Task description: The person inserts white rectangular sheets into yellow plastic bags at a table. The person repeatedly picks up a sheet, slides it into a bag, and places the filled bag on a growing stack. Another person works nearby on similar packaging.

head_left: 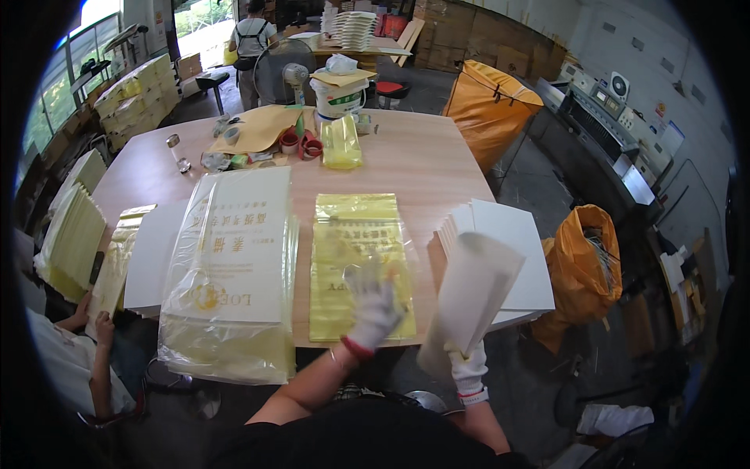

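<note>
My left hand (373,311), in a white knitted glove with a red cuff, lies over a flat pile of yellow plastic bags (326,234) in front of me. Its fingers are stretched out and a little blurred, and nothing shows in its grip. Gloved too, my right hand (469,369) is closed round the lower end of some white paper sheets (483,281). The sheets stand tilted and bent into a curve. Behind them rests a stack of white paper (512,250) at the table's right edge. Left of the yellow bags lies a tall stack of filled, printed clear bags (234,258).
A person (66,352) sits at the left, hands on a yellow bag. Tape rolls (291,143), a small glass bottle (178,154), a folded yellow packet (341,143) and a white bucket (337,98) occupy the table's far side. Orange sacks (488,109) stand to the right.
</note>
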